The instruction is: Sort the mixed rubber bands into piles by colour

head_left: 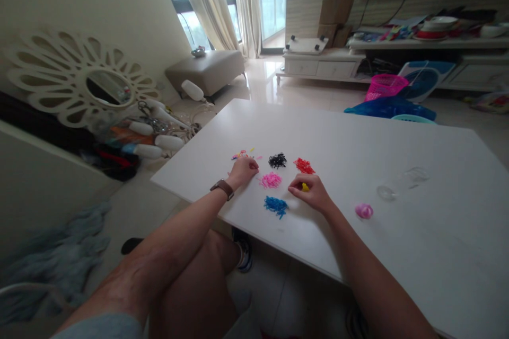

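Observation:
On the white table, small rubber bands lie in piles sorted by colour. My left hand (244, 171), a brown-strapped watch on its wrist, is closed at the fingertips beside the pink pile (271, 180). Partly behind that hand is a loose mixed-colour group (240, 155). My right hand (310, 190) is pinched just above the table, and some yellow bands (305, 187) show by its fingers. Whatever either pinch holds is too small to make out. Further piles are black (277, 160), red (304, 165) and blue (275, 205).
A pink shiny lump (363, 211) and clear plastic containers (416, 177) sit on the right of the table (445, 233). Past its far edge are a pink basket (385, 86) and blue plastic. Lamp parts and a flower-shaped mirror frame (59, 77) stand at left.

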A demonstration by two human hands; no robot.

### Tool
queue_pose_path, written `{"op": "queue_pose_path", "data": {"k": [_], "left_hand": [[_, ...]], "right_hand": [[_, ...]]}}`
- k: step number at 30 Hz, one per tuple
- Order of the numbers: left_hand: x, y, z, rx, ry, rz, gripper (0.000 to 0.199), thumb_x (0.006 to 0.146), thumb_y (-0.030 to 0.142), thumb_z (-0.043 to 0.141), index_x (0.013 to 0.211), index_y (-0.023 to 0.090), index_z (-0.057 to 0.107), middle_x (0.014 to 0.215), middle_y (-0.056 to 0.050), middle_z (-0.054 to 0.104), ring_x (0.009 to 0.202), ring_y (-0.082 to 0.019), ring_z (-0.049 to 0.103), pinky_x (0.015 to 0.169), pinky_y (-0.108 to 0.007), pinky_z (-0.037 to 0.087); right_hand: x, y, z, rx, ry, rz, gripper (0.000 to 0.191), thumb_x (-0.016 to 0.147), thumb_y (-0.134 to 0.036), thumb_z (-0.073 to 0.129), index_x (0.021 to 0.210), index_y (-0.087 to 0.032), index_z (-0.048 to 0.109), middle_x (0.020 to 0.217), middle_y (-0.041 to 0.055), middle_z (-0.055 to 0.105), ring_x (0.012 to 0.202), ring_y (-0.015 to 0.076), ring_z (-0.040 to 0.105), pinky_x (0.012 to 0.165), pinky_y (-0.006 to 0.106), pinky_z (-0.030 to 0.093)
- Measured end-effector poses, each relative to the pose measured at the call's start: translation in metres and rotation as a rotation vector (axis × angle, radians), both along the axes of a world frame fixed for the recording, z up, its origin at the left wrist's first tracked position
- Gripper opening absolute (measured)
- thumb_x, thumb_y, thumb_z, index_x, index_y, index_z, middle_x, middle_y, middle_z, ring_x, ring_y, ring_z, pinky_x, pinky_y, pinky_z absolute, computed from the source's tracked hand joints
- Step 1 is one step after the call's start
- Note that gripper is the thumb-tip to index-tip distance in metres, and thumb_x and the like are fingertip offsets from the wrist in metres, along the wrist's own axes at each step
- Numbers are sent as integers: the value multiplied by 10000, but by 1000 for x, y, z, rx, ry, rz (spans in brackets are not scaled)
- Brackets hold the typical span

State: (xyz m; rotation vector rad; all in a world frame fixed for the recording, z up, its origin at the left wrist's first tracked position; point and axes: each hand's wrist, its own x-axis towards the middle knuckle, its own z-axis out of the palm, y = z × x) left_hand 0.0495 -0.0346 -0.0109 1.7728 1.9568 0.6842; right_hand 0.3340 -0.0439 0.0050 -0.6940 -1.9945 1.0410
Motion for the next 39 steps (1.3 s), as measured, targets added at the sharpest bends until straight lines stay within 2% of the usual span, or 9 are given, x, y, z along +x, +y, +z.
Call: {"op": "queue_pose_path", "data": {"k": [5,10,13,17,20,23,27,31,39], "left_hand": [[-3,1,4,4,40,28,129,690,96,722,765,160,804,762,-77,753,742,-223,692,751,-328,526],[-22,1,13,18,97,149,122,689,102,727,765,164,800,772,-68,767,795,-219,708,783,-301,512],[-31,0,17,22,-53,192,68,704,149,751,759,155,789,740,-60,763,766,-208,714,750,-289,520],[-30,-1,14,3,-487,189,160,700,241,809,791,120,758,741,-75,756,697,-182,710,712,-295,557],[-22,-1,12,-26,-752,129,302,656,314,872,812,99,729,781,-97,756,715,-180,726,730,-311,585],[-9,-3,15,-86,-827,21,383,644,353,896,867,94,725,817,-110,763,754,-189,742,755,-321,598],[15,-6,21,-216,-775,-190,374,692,338,877,928,94,720,814,-121,773,732,-187,739,723,-311,597],[37,-7,23,-261,-700,-377,340,735,304,841,970,94,715,814,-121,782,728,-178,737,716,-284,576],[59,-5,29,-318,-694,-512,291,771,277,791,988,99,712,867,-139,789,791,-194,753,723,-257,555]], "right_hand": [[0,1,-1,11,-7,2,155,825,-274,707,696,-189,702,635,12,620,577,126,511,563,277,402],[-1,0,-1,8,0,-8,167,828,-286,703,693,-188,698,636,8,621,576,123,507,566,273,406],[-1,0,-2,15,-5,-12,162,826,-279,703,691,-190,696,637,6,619,579,124,512,570,274,408],[-2,0,-4,19,-18,-26,165,833,-275,701,692,-191,688,638,2,615,582,126,523,571,275,407],[-3,1,-8,51,-49,-72,174,847,-268,688,689,-194,676,645,2,614,585,128,524,573,277,407],[-4,1,-12,140,-99,-149,154,858,-235,671,709,-197,673,692,14,634,630,145,555,618,295,431],[-6,2,-17,245,-147,-198,69,877,-217,671,815,-208,700,815,40,681,768,188,623,736,337,479],[-6,3,-18,277,-137,-195,60,897,-270,697,920,-220,720,864,47,701,814,203,642,765,348,498],[-7,3,-18,264,-113,-139,88,923,-236,656,935,-227,742,822,41,697,751,181,637,703,319,492]]}}
